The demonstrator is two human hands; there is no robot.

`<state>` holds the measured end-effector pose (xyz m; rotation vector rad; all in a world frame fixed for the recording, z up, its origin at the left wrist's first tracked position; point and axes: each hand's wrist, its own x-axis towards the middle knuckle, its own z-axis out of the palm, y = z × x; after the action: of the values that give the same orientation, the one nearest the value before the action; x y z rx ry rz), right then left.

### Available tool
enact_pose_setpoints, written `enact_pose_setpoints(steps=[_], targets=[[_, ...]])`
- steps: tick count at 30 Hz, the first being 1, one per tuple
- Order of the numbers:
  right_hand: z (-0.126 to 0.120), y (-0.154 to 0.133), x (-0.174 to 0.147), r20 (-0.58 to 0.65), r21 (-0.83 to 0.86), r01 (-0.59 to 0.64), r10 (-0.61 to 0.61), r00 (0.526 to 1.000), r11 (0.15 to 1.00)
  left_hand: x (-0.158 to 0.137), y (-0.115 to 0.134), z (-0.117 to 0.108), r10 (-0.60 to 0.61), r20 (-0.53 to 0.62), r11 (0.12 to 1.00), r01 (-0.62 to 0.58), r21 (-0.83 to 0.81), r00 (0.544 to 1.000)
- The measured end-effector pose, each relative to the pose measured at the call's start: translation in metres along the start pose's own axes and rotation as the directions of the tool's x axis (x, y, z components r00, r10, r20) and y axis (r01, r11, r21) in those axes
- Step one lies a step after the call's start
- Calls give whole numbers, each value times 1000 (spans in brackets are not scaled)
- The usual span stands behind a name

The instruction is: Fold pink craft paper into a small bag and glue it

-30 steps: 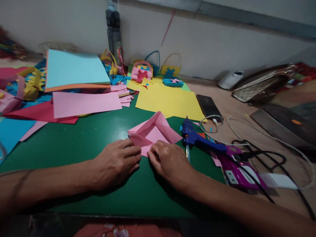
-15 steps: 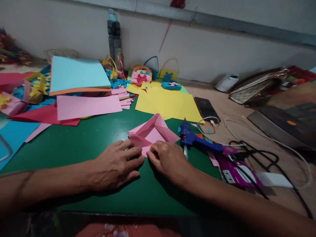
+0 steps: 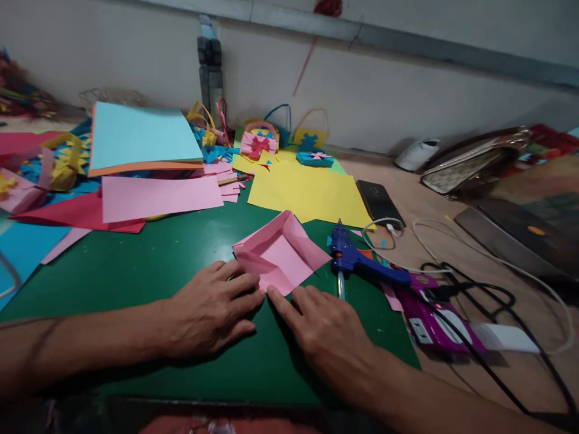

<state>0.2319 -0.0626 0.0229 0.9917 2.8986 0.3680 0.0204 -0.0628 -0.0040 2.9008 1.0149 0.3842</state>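
A folded pink paper (image 3: 289, 256) lies on the green board, its side flaps raised around a flat middle. My left hand (image 3: 215, 310) rests flat at its near left edge, fingers stretched out over the paper's lower left side. With the index finger extended, my right hand (image 3: 328, 328) touches the near corner of the paper; its other fingers are loosely bent and grip nothing. Just right of the paper, a blue glue gun (image 3: 357, 259) lies with a clear glue stick under it.
Behind the pink paper lie a yellow sheet (image 3: 307, 193) and small paper bags (image 3: 259, 144). Stacked light-blue sheets (image 3: 145, 135) and a pink strip (image 3: 160, 198) are at left. A phone (image 3: 379, 202), a purple power strip (image 3: 434, 319) and cables are at right.
My right hand has drawn back toward me and right, its pinched fingers loosening into an extended index finger. More of the pink paper's near corner shows. My left hand has hardly moved.
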Motion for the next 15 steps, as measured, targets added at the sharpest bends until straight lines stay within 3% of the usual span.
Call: enact_pose_setpoints(steps=[4, 15], targets=[[7, -5, 3, 121, -100, 43, -31, 992, 994, -1, 1, -1, -15, 35, 1000, 14, 4, 999], [4, -1, -1, 215, -24, 92, -85, 973, 995, 4, 4, -2, -15, 69, 1000, 13, 17, 998]])
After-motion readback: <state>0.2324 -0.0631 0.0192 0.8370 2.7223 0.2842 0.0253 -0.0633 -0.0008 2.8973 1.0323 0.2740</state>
